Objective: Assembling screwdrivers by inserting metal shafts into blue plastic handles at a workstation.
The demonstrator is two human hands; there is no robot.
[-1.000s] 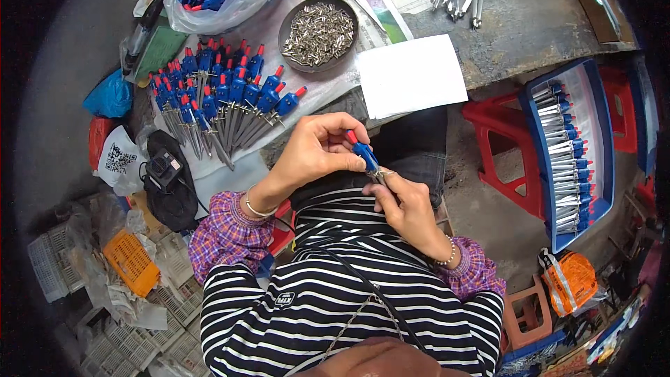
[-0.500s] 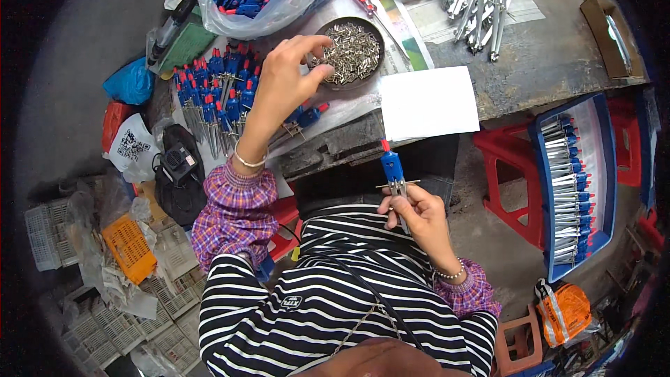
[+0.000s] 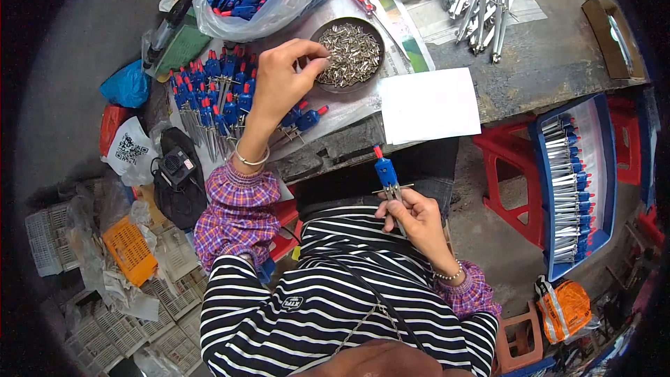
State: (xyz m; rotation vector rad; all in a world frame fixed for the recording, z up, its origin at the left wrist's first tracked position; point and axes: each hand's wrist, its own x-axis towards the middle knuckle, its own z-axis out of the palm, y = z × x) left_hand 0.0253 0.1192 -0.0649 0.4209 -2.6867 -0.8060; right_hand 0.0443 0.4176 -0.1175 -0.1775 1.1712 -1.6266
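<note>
L hand (image 3: pixel 286 73) has drawn thumb nearer fingertips at the round dark bowl (image 3: pixel 377 70) of small silver metal pins (image 3: pixel 350 52); can't tell if one's pinched. R hand (image 3: pixel 417 222) pinches the blue, red-tipped plastic-and-metal piece (image 3: pixel 385 170) low, above the lap, prob. keeping its head clear.

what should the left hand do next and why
Probably bring the left hand to the blue-and-red part: it is in a near-pinch by the bowl of small metal pieces, though whether it has one is too small to tell, and the right hand holds the part.
</note>
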